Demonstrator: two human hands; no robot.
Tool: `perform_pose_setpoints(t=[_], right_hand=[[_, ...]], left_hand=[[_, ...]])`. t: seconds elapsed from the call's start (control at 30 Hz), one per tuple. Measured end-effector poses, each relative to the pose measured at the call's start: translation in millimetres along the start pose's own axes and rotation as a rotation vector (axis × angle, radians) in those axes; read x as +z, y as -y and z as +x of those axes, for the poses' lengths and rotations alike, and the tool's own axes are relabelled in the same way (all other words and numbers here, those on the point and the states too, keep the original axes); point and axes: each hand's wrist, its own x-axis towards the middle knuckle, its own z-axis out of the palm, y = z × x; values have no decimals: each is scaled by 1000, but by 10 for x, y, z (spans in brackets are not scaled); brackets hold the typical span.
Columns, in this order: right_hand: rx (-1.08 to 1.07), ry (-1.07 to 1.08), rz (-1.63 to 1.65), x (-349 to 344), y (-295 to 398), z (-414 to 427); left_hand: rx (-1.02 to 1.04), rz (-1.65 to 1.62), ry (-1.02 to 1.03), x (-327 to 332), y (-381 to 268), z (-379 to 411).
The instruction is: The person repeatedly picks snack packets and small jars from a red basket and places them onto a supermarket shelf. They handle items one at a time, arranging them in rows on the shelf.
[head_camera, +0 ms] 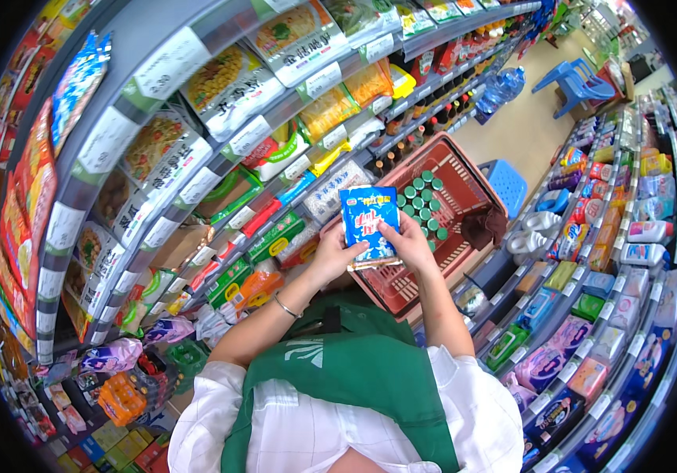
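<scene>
A blue printed packet (368,222) is held flat in front of me, above a red plastic shopping basket (385,278). My left hand (338,253) grips its left edge, the thumb lying on the front. On the opposite edge, my right hand (410,239) pinches it the same way. Beneath the packet, several bottles with green caps (423,200) stand upright inside the basket. A dark brown cloth-like item (483,229) hangs at the basket's right end.
Shelves of packaged food (238,88) curve along my left. To my right run shelves of detergents and tissue packs (575,236). A blue plastic stool (505,186) stands just past the basket, with blue chairs (578,83) and wrapped water bottles (501,88) farther up the aisle.
</scene>
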Motion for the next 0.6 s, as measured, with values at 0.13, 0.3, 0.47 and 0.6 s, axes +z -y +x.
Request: perform_pose_setpoints(t=[0.13, 0.3, 0.47, 0.6], right_hand=[[-167, 153, -192, 257, 255, -220], [-282, 280, -124, 874, 981, -409], [-519, 515, -83, 1883, 2123, -343], [-512, 668, -29, 2798, 2886, 113]], left_hand=[[94, 72, -63, -45, -354, -281], [282, 94, -42, 2, -1279, -784], [953, 487, -324, -207, -2637, -1422], [1208, 666, -721, -637, -3446, -1609]])
